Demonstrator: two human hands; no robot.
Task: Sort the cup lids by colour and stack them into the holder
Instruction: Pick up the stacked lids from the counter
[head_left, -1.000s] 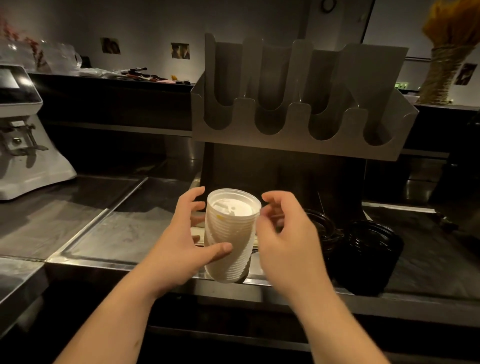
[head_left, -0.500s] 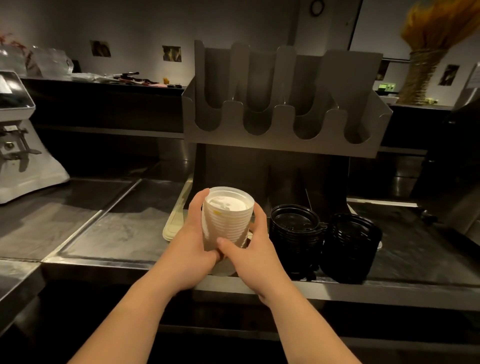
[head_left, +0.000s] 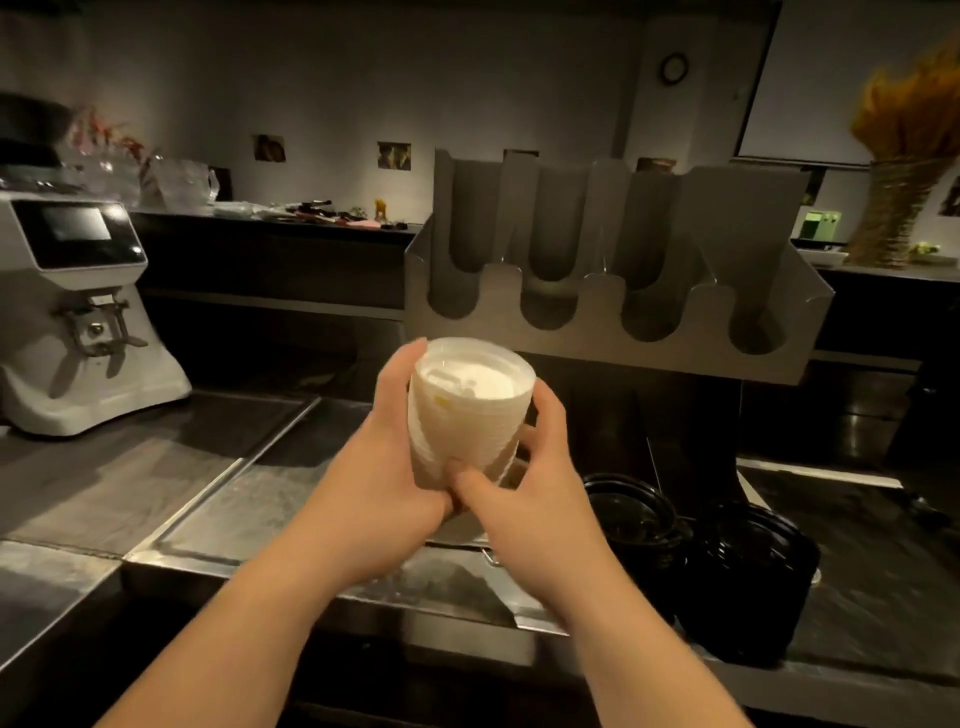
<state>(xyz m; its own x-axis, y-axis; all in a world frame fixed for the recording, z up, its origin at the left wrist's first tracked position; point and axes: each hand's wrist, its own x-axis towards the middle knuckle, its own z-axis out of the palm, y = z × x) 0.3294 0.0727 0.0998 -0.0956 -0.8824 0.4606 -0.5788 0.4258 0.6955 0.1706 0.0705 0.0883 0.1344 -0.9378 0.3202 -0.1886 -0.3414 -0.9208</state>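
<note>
Both hands hold a stack of white cup lids (head_left: 470, 410) above the steel surface (head_left: 249, 499): the left hand (head_left: 387, 467) wraps its side, the right hand (head_left: 524, 488) cups it from four o'clock. The grey slotted holder (head_left: 613, 312) hangs at one o'clock; two stacks of black lids (head_left: 748, 571) sit at four o'clock.

The right hand (head_left: 525, 501) has closed onto the white lid stack (head_left: 470, 415), now raised toward the holder (head_left: 602, 317)

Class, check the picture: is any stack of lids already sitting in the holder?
No: the holder shows only bare slots, and the left hand and right hand grip the white lid stack.
</note>
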